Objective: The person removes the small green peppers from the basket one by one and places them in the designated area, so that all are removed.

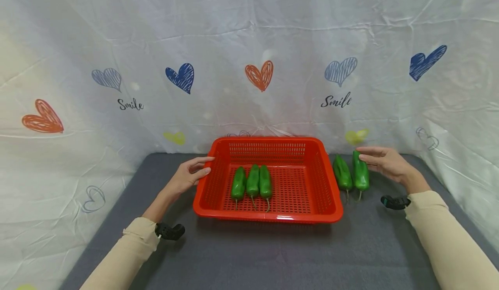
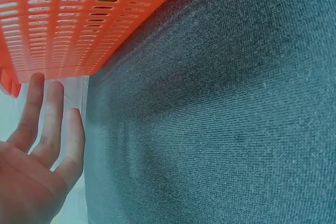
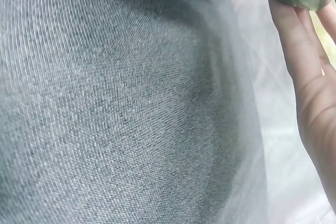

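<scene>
A red plastic basket (image 1: pixel 269 217) with slotted walls sits on the dark grey cloth. Three green peppers lie side by side in its left half, stems toward me; the middle one (image 1: pixel 253 181) is among them. My left hand (image 1: pixel 186 176) is at the basket's left rim, its fingertips right at the edge. In the left wrist view, three of its fingers (image 2: pixel 47 124) extend straight beside the slotted wall. To the right of the basket, my right hand (image 1: pixel 387 163) pinches a green pepper (image 1: pixel 361 175) by its upper part, thumb in front and fingers behind.
Another green pepper (image 1: pixel 342 172) lies between the basket and the held one. Behind the grey-covered table (image 1: pixel 249 259) hangs a white cloth (image 1: pixel 218 34) printed with hearts. Black wrist devices sit at both cuffs, the left one (image 1: pixel 170 231) close over the table.
</scene>
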A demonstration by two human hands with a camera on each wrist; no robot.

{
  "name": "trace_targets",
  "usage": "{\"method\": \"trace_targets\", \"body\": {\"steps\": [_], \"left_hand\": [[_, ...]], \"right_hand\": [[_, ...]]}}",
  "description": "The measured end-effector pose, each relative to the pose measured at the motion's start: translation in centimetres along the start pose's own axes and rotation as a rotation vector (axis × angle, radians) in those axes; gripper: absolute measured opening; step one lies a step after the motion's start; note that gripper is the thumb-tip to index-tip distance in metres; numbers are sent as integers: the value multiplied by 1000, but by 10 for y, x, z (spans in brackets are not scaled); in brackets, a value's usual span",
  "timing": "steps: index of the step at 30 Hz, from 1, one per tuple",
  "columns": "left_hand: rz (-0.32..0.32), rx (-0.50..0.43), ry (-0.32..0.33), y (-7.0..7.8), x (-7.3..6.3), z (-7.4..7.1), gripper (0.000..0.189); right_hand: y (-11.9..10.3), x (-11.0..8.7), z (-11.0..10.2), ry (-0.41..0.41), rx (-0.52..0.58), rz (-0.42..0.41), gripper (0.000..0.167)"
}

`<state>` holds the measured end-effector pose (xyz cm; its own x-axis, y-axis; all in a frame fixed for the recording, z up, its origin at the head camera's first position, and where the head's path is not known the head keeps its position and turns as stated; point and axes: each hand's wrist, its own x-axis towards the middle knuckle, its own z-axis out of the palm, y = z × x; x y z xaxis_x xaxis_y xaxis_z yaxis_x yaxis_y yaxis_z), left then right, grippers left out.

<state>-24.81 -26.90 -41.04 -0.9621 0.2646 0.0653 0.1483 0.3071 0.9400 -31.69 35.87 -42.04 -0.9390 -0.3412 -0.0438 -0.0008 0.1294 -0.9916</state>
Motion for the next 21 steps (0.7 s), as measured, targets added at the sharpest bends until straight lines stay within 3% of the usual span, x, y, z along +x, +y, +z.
{"method": "trace_targets", "body": {"steps": [10, 21], "left_hand": [[-3, 11, 5, -1, 1, 1, 48], [-3, -3, 5, -2, 1, -1, 48]], "right_hand": [[10, 6, -2, -27, 41, 38, 50], [23, 10, -4, -32, -9, 54, 54]]}}
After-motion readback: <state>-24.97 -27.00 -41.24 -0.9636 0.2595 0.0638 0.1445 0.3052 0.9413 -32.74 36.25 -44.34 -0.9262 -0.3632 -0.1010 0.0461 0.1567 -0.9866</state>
